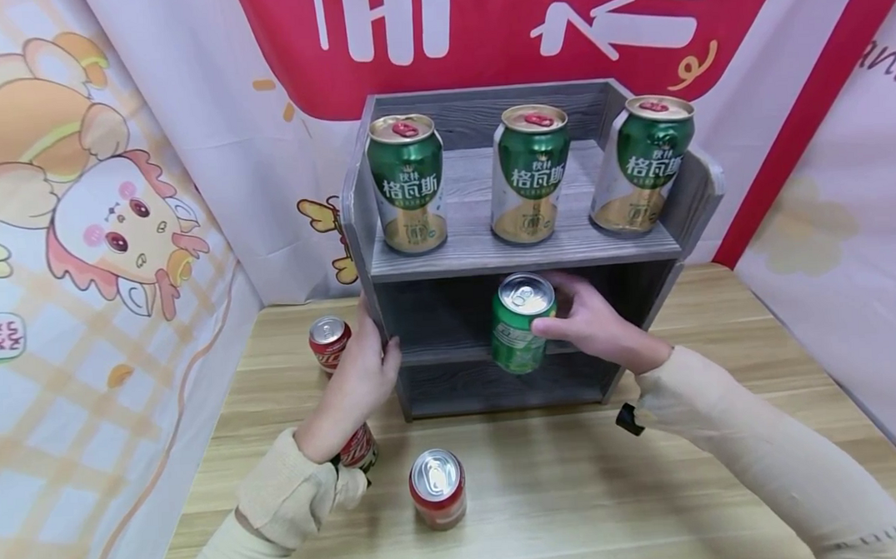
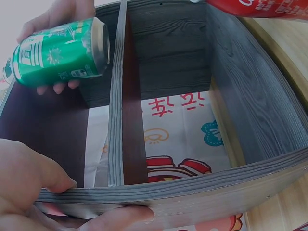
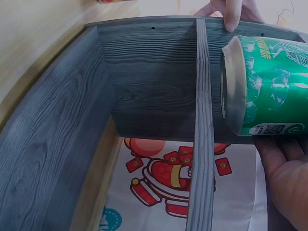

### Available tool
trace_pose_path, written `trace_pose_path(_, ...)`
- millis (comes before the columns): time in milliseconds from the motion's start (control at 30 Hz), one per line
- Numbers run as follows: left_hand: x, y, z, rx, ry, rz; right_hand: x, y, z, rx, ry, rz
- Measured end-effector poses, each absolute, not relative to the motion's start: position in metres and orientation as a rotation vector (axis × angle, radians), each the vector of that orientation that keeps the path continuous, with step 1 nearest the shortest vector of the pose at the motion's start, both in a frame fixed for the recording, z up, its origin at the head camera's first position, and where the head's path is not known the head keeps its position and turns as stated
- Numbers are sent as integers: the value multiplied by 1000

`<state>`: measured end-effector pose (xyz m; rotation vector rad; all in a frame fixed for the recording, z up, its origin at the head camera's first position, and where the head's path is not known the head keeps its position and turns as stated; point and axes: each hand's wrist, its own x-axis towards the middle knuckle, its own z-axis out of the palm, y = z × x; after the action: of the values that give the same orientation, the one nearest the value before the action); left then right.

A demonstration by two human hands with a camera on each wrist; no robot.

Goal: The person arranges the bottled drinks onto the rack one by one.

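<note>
My right hand point(image 1: 596, 327) grips a green drink can point(image 1: 516, 339) with a silver top, thumb and fingers round its side. The can is upright at the front of the middle level of a grey wooden shelf point(image 1: 522, 261). In the right wrist view the can's base point(image 3: 232, 86) is beside the shelf board point(image 3: 204, 110), above its surface. My left hand point(image 1: 357, 367) holds the shelf's left side panel; in the left wrist view the thumb point(image 2: 53, 178) lies on the inner side and fingers outside. Part of the right hand is hidden behind the can.
Three green, white and gold cans point(image 1: 531, 180) stand in a row on the top level. On the wooden table point(image 1: 547, 492), red cans stand left of the shelf point(image 1: 329, 339), by the left sleeve point(image 1: 360, 448) and in front point(image 1: 438, 492). Printed cloth point(image 1: 179, 141) hangs behind and beside.
</note>
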<state>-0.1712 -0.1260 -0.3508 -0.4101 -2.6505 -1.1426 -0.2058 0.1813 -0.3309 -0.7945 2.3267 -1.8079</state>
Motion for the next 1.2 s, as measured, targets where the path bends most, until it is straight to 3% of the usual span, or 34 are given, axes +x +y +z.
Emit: trace_pose_path(1200,-169,-126,-348,-421,-2662,-1198,-230,129,-328,-637,2257,-1777)
